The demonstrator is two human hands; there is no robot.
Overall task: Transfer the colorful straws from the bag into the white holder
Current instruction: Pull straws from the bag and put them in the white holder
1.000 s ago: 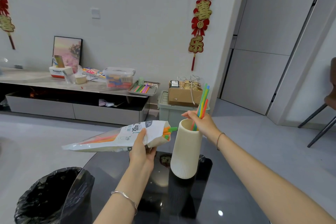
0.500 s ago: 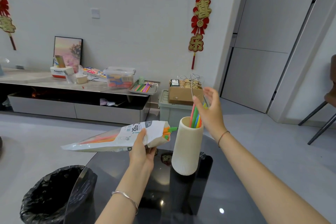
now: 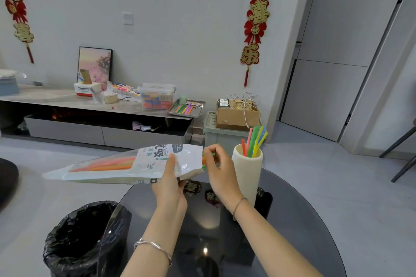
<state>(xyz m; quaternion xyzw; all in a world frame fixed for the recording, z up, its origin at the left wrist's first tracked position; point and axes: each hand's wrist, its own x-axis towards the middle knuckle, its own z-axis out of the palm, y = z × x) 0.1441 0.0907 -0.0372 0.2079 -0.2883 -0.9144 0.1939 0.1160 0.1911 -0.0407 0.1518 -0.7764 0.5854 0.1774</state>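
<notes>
My left hand (image 3: 170,183) holds a white printed straw bag (image 3: 126,165) level above the table, its open mouth facing right. Orange, pink and green straws (image 3: 105,164) show through its clear part. My right hand (image 3: 217,167) is at the bag's mouth, fingers pinched on the green and orange straw ends (image 3: 208,155) sticking out. Just right of that hand stands the white ribbed holder (image 3: 247,172), upright on the table, with several colorful straws (image 3: 254,143) leaning in it.
The dark round glass table (image 3: 297,220) carries the holder. A bin with a black liner (image 3: 81,238) stands at its left edge. Behind are a low TV cabinet (image 3: 67,105) with boxes and a tray, a green crate (image 3: 221,135) with a cardboard box, and chair legs (image 3: 403,155) at right.
My right hand let go of the straws in the holder and moved left to the bag's mouth, where it now pinches straw ends. The bag and left hand stayed put.
</notes>
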